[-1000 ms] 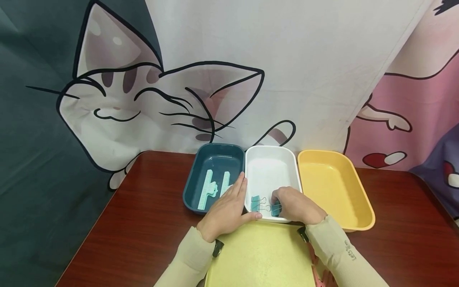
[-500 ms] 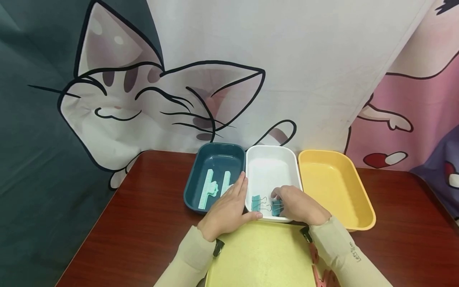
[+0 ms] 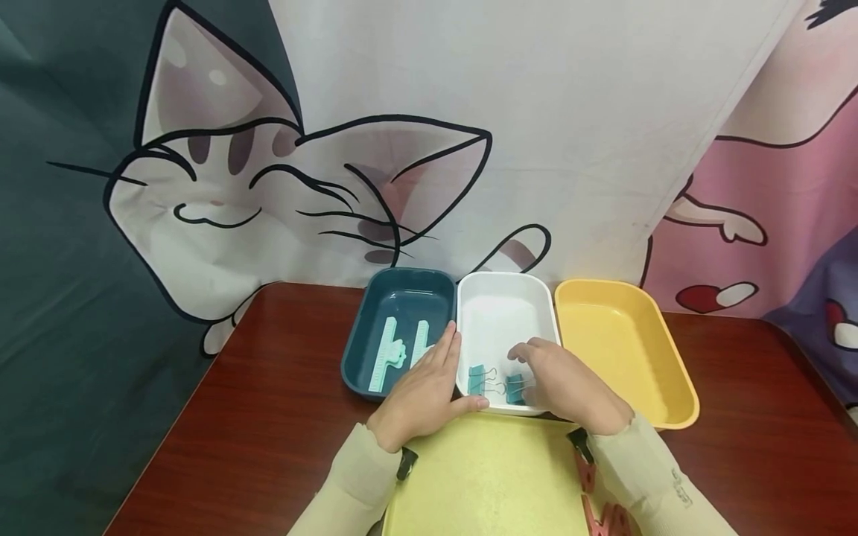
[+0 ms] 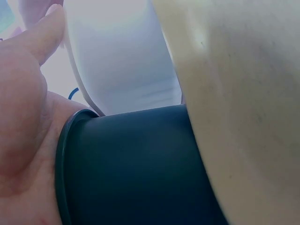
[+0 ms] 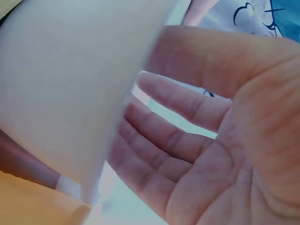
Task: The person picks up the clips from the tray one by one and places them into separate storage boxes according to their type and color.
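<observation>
Fingers straight, my left hand (image 3: pixel 427 398) rests across the adjoining rims of the dark blue tray (image 3: pixel 422 294) and the white tray (image 3: pixel 504 309). In the left wrist view its palm (image 4: pixel 21 122) lies against the blue tray's rim. Over the white tray's front right part is my right hand (image 3: pixel 570 380), its fingers loosely bent. The right wrist view shows nothing in its palm (image 5: pixel 220 183). Two teal binder clips, a left clip (image 3: pixel 477 380) and a right clip (image 3: pixel 515 389), lie in the white tray's front end. The right one is just beside my right hand.
Two mint ruler clips, one whole (image 3: pixel 386 356) and one partly behind my left hand (image 3: pixel 420 341), lie in the blue tray. A yellow tray (image 3: pixel 613 335) stands at the right. A yellow board (image 3: pixel 496 476) lies in front, with red clips (image 3: pixel 606 517) beside it.
My right hand has let go of the right binder clip and lifted slightly up and to the right. The clip stays in the white tray. My left hand has not moved.
</observation>
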A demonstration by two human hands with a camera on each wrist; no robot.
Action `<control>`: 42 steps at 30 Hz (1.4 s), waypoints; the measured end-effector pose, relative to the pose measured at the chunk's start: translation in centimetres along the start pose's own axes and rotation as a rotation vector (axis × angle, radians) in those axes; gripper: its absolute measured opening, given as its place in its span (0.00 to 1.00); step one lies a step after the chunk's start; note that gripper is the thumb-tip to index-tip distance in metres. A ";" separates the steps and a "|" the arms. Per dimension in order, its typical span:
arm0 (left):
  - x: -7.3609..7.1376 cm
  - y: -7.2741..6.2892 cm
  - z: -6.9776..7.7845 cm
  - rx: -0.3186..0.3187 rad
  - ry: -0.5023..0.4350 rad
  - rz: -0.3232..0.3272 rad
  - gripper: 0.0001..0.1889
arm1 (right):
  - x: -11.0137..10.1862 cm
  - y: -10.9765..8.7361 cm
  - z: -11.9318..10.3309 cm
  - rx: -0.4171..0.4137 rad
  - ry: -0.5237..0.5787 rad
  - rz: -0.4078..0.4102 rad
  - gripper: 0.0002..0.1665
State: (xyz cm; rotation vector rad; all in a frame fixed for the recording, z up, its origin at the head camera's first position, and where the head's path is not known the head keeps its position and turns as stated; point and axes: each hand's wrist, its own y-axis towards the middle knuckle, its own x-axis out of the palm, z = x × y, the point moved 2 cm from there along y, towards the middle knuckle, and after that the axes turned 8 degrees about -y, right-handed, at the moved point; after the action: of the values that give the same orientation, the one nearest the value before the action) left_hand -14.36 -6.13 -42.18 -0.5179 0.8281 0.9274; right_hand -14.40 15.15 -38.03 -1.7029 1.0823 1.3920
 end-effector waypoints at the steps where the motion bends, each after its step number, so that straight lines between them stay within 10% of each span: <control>1: 0.0 0.0 0.0 -0.001 0.000 -0.002 0.56 | -0.1 -0.1 -0.1 -0.001 -0.004 0.015 0.26; 23: 0.0 -0.2 -0.2 -0.011 0.010 -0.004 0.55 | -1.4 -3.4 -2.7 -0.099 -0.068 0.258 0.28; 42: 0.0 -0.1 -0.1 -0.004 0.012 -0.003 0.56 | -1.0 -6.3 -4.6 -0.123 -0.059 0.248 0.26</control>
State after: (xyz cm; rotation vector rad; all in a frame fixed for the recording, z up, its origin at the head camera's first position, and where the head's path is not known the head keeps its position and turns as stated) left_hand -14.33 -6.20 -42.25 -0.5289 0.8361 0.9246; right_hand -6.90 13.94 -36.10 -1.6429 1.2296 1.6837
